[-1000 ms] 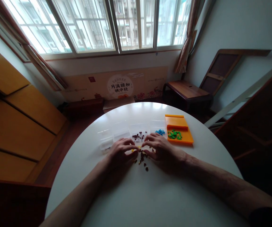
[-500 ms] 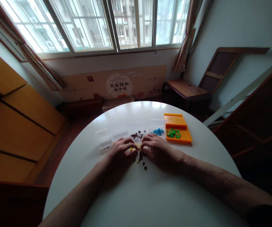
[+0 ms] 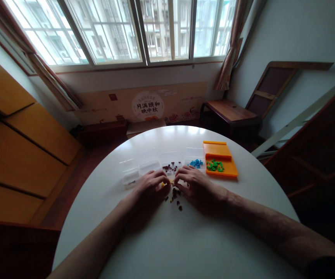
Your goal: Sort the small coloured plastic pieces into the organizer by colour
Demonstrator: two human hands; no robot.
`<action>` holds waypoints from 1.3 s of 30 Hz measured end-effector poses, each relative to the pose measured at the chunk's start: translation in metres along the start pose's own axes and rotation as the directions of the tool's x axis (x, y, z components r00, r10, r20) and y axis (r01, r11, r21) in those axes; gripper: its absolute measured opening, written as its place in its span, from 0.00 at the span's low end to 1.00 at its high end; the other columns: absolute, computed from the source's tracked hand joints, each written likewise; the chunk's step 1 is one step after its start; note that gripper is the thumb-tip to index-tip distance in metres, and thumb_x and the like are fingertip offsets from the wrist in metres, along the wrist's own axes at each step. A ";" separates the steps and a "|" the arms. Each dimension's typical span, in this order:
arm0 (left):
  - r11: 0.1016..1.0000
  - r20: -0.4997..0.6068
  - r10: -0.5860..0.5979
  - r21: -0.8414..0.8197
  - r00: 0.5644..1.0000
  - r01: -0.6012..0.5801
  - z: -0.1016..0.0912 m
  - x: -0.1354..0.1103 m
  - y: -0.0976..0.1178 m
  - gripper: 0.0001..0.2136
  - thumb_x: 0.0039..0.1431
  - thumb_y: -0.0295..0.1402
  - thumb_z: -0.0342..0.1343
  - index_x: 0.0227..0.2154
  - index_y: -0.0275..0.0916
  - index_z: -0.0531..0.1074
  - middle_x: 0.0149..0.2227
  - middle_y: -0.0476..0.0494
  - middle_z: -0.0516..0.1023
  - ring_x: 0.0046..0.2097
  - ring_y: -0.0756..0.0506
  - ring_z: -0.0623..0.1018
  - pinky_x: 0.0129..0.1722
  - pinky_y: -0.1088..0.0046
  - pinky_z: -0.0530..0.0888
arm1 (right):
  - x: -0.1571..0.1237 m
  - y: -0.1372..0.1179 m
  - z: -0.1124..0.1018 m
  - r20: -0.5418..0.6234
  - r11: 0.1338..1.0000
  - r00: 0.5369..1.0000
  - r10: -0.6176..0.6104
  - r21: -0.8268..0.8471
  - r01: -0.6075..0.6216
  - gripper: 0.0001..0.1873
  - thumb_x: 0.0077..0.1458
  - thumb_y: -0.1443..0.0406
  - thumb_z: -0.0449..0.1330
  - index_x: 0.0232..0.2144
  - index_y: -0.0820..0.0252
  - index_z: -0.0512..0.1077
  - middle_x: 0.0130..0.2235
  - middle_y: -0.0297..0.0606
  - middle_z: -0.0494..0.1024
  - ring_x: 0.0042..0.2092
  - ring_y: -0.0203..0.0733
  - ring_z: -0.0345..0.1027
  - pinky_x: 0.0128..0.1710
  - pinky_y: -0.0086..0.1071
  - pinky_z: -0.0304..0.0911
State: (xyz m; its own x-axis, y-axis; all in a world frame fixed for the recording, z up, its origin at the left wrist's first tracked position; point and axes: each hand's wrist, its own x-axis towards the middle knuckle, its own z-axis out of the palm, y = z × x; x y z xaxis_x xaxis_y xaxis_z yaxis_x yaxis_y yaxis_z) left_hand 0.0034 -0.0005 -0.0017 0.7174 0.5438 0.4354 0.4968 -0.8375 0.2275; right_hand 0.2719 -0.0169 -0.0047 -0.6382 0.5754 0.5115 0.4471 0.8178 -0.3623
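Both of my hands rest at the middle of the white round table, fingertips nearly meeting over a scatter of tiny pieces. My left hand (image 3: 152, 187) has its fingers curled in a pinch beside a few yellow pieces (image 3: 163, 184); what lies between its fingertips is too small to make out. Opposite it, my right hand (image 3: 193, 183) is curled the same way, its fingertips hidden in part near the small dark brown pieces (image 3: 174, 192). Some brown pieces trail toward me, with a loose one (image 3: 180, 208) nearest. Behind the hands, a clear box (image 3: 171, 157) holds more dark brown pieces.
Blue pieces (image 3: 195, 163) lie in a clear box behind my right hand. An orange tray (image 3: 228, 168) with green pieces (image 3: 214, 166) stands to the right. Two other clear boxes (image 3: 148, 166) stand on the left. A wooden chair (image 3: 228, 108) is beyond the table.
The whole view has shifted slightly. My hands stay over the pieces in nearly the same pose, with only small finger movement.
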 end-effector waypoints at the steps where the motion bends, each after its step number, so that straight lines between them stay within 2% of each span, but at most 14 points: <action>1: 1.000 0.000 0.003 -0.002 1.000 -0.003 0.000 0.000 0.000 0.05 0.72 0.32 0.59 0.40 0.43 0.78 0.42 0.45 0.84 0.39 0.47 0.82 0.45 0.68 0.77 | 0.001 0.001 0.001 -0.032 1.000 0.999 0.007 -0.005 -0.007 0.05 0.68 0.70 0.63 0.42 0.55 0.76 0.44 0.39 0.82 0.46 0.45 0.73 0.52 0.40 0.67; 5: 1.000 -0.034 -0.025 -0.004 0.999 0.025 -0.003 0.000 0.000 0.06 0.76 0.33 0.56 0.42 0.43 0.77 0.44 0.43 0.84 0.41 0.45 0.82 0.46 0.67 0.76 | 0.003 0.009 0.006 -0.227 0.995 0.969 0.098 -0.011 -0.104 0.05 0.73 0.67 0.60 0.42 0.54 0.75 0.42 0.39 0.83 0.45 0.47 0.73 0.50 0.40 0.66; 9: 0.995 -0.159 -0.083 0.036 0.984 0.089 -0.004 0.004 0.003 0.08 0.78 0.35 0.55 0.41 0.42 0.77 0.40 0.45 0.85 0.37 0.46 0.82 0.45 0.67 0.75 | 0.003 0.019 0.007 -0.341 0.971 0.911 0.233 0.026 -0.239 0.03 0.72 0.66 0.62 0.43 0.54 0.77 0.41 0.38 0.84 0.44 0.48 0.74 0.50 0.42 0.67; 13: 0.982 -0.276 -0.140 0.084 0.951 0.169 -0.005 0.006 0.006 0.08 0.78 0.36 0.56 0.42 0.42 0.77 0.37 0.48 0.84 0.31 0.49 0.78 0.42 0.67 0.73 | 0.001 0.022 0.007 -0.369 0.949 0.875 0.313 0.083 -0.304 0.05 0.71 0.66 0.63 0.45 0.53 0.79 0.40 0.38 0.83 0.42 0.48 0.75 0.51 0.43 0.68; 19: 0.961 -0.326 -0.193 0.129 0.925 0.246 -0.001 0.007 0.005 0.08 0.78 0.36 0.56 0.42 0.42 0.78 0.40 0.48 0.86 0.32 0.48 0.78 0.43 0.67 0.71 | 0.001 0.016 0.007 -0.362 0.960 0.889 0.279 0.077 -0.270 0.09 0.65 0.70 0.64 0.46 0.54 0.78 0.41 0.38 0.83 0.44 0.49 0.75 0.51 0.44 0.68; 24: 0.946 -0.379 -0.214 0.149 0.900 0.288 0.004 0.011 0.004 0.04 0.75 0.34 0.60 0.46 0.42 0.79 0.39 0.49 0.87 0.32 0.47 0.80 0.43 0.66 0.71 | 0.002 0.012 0.006 -0.262 0.991 0.955 0.136 0.049 -0.127 0.09 0.65 0.71 0.64 0.44 0.53 0.77 0.43 0.38 0.84 0.46 0.48 0.75 0.52 0.43 0.68; 26: 0.953 -0.364 -0.199 0.146 0.910 0.267 0.003 0.011 0.005 0.05 0.75 0.33 0.60 0.48 0.42 0.78 0.41 0.49 0.87 0.31 0.48 0.80 0.42 0.66 0.72 | 0.002 0.009 0.003 -0.184 0.998 0.981 0.064 0.040 -0.057 0.08 0.65 0.70 0.65 0.44 0.52 0.77 0.46 0.39 0.84 0.47 0.48 0.75 0.53 0.43 0.69; 28: 0.961 -0.332 -0.176 0.147 0.927 0.235 0.001 0.010 0.006 0.04 0.75 0.32 0.59 0.46 0.43 0.79 0.42 0.48 0.87 0.31 0.49 0.80 0.42 0.66 0.72 | 0.002 0.006 0.001 -0.100 0.999 0.995 0.003 0.043 0.001 0.08 0.66 0.69 0.66 0.46 0.52 0.77 0.48 0.38 0.84 0.49 0.48 0.74 0.54 0.42 0.69; 32: 0.981 -0.253 -0.129 0.109 0.959 0.161 -0.002 0.006 0.006 0.03 0.69 0.29 0.63 0.39 0.44 0.80 0.41 0.48 0.85 0.39 0.46 0.83 0.46 0.65 0.73 | 0.002 0.002 -0.003 0.043 0.999 0.998 -0.046 0.019 0.045 0.05 0.72 0.66 0.63 0.47 0.50 0.79 0.51 0.37 0.83 0.53 0.46 0.73 0.59 0.43 0.66; 35: 0.992 -0.187 -0.109 0.044 0.976 0.120 -0.001 0.003 0.003 0.02 0.67 0.30 0.64 0.39 0.44 0.81 0.42 0.48 0.85 0.42 0.45 0.83 0.47 0.65 0.73 | 0.002 0.003 -0.003 0.055 0.999 0.998 -0.042 0.019 0.041 0.04 0.72 0.64 0.64 0.45 0.50 0.80 0.50 0.36 0.83 0.51 0.45 0.73 0.58 0.42 0.65; 39: 0.995 -0.133 -0.094 0.013 0.987 0.096 0.001 0.001 0.000 0.03 0.69 0.33 0.64 0.42 0.46 0.83 0.44 0.47 0.85 0.43 0.45 0.83 0.49 0.63 0.74 | 0.003 0.004 -0.003 0.061 0.998 0.997 -0.056 0.014 0.055 0.03 0.72 0.64 0.64 0.44 0.53 0.79 0.50 0.38 0.83 0.52 0.46 0.72 0.58 0.42 0.65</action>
State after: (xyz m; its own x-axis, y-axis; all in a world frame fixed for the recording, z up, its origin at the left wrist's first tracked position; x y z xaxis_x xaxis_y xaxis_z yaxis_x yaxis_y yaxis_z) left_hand 0.0046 0.0004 -0.0024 0.5963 0.6079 0.5243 0.5700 -0.7805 0.2567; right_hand 0.2735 -0.0118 -0.0025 -0.6993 0.5278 0.4821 0.4027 0.8481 -0.3443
